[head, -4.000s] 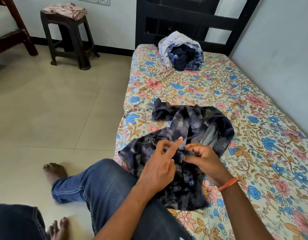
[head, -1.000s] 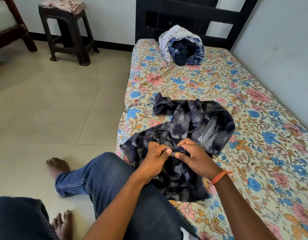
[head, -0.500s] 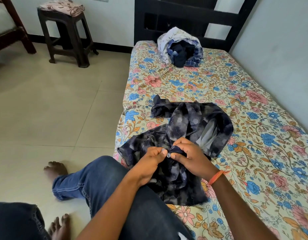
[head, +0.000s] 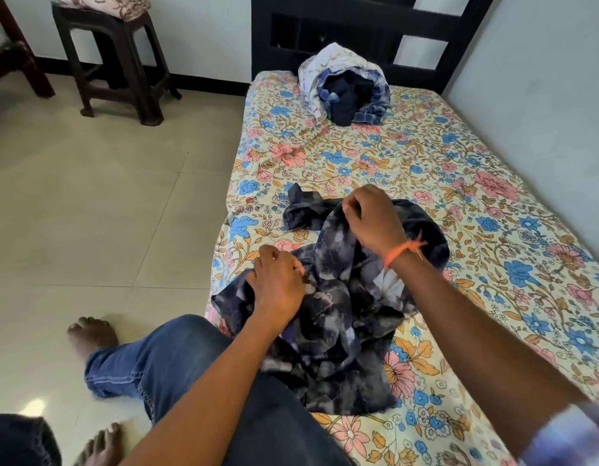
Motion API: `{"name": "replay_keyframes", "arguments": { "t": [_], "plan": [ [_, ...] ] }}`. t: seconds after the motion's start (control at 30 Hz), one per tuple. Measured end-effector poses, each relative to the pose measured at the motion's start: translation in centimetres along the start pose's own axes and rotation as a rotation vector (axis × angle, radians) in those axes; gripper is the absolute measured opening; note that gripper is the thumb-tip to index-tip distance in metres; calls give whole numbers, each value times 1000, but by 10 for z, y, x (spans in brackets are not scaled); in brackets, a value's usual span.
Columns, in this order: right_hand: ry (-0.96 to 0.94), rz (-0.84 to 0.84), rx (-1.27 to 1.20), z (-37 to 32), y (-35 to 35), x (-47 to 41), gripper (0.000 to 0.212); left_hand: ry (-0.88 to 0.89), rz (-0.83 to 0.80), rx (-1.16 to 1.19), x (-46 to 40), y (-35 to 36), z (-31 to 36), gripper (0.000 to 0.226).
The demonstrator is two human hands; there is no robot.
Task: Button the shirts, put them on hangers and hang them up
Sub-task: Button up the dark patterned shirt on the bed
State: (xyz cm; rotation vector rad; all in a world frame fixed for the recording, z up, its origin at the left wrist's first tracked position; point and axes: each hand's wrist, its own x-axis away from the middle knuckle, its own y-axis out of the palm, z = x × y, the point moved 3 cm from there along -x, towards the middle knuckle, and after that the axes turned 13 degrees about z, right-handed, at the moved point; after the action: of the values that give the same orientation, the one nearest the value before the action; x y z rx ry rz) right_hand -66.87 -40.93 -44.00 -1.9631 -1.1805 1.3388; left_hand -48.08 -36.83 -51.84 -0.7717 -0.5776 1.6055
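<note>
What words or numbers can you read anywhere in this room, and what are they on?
None: no words, labels, brands or numbers can be read.
The dark patterned shirt, which the left hand and right hand hold, shows only blotchy print.
The bedsheet has only flowers.
The pile of shirts by the headboard and the cloth on the stool show no writing.
</note>
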Motion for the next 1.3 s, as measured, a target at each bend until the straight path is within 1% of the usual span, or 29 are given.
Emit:
{"name": "replay_keyframes", "arguments": {
  "t": [0.03,0.07,0.1,0.17,0.2,0.23,0.27,0.3,0.33,0.37,0.4,0.47,0.53,0.63,0.67,0.7,0.77,0.8,0.83,0.9,0.93,0.97,1.0,1.03,1.1,1.17,1.23,1.27,1.3],
  "plan": [
    [-36,4,48,-4,6,-18,9,-21,30,66,-4,-2,2,5],
    [-68,-15,98,-7,14,-36,14,-13,57,110,-7,-2,5,13],
    [-86,-76,136,-11,24,-52,30,24,58,124,-10,-2,10,27],
    [-39,-347,192,-13,49,-72,71,105,-34,113,-13,5,26,63],
    [-37,-478,261,-13,63,-77,82,130,-97,80,-13,11,34,77],
    [-67,-560,359,-13,75,-80,76,149,-148,23,-14,17,40,83],
    [-104,-584,463,-12,83,-80,52,175,-177,-51,-15,22,45,78],
    [-123,-538,517,-11,86,-81,24,209,-179,-124,-17,24,48,61],
    [-97,-461,534,-7,85,-85,8,246,-155,-172,-21,23,49,37],
    [-22,-370,492,1,80,-91,4,264,-133,-197,-26,22,47,17],
    [99,-289,427,12,68,-96,6,256,-121,-201,-31,19,43,7],
    [362,-103,301,49,33,-107,12,176,-96,-181,-43,10,31,5],
    [603,57,201,101,-8,-110,22,35,-36,-196,-60,3,13,12],
    [918,199,-58,196,-55,-100,49,-265,-9,-145,-79,-4,-18,22],
    [1015,238,-154,218,-68,-89,53,-335,-6,-122,-80,-6,-23,24],
    [1092,254,-244,225,-79,-76,47,-348,6,-128,-80,-6,-22,27],
    [1186,206,-388,200,-98,-45,27,-234,58,-126,-70,-8,-3,35],
    [1213,155,-481,185,-99,-33,25,-142,85,-64,-64,-10,13,36],
    [1218,119,-598,169,-100,-22,29,-43,76,22,-55,-10,32,36],
    [1170,107,-808,143,-100,-6,44,167,-35,171,-35,-7,77,25],
    [1128,121,-869,129,-101,1,38,280,-121,200,-23,-2,98,16],
    [1089,132,-892,115,-100,7,26,388,-208,181,-11,6,116,10],
    [1059,143,-920,104,-102,13,18,480,-279,123,2,17,132,12],
    [1036,161,-946,96,-103,19,17,543,-337,17,13,30,142,25],
    [1003,213,-979,86,-109,33,19,540,-362,-151,31,59,147,58],
    [978,283,-961,91,-118,44,19,381,-342,-178,31,83,135,75],
    [953,296,-907,101,-127,54,18,278,-320,-168,27,95,125,76],
    [935,288,-880,104,-131,57,17,303,-313,-174,24,96,124,67],
    [917,285,-845,110,-132,59,15,343,-302,-175,20,92,127,50]
  ]
}}
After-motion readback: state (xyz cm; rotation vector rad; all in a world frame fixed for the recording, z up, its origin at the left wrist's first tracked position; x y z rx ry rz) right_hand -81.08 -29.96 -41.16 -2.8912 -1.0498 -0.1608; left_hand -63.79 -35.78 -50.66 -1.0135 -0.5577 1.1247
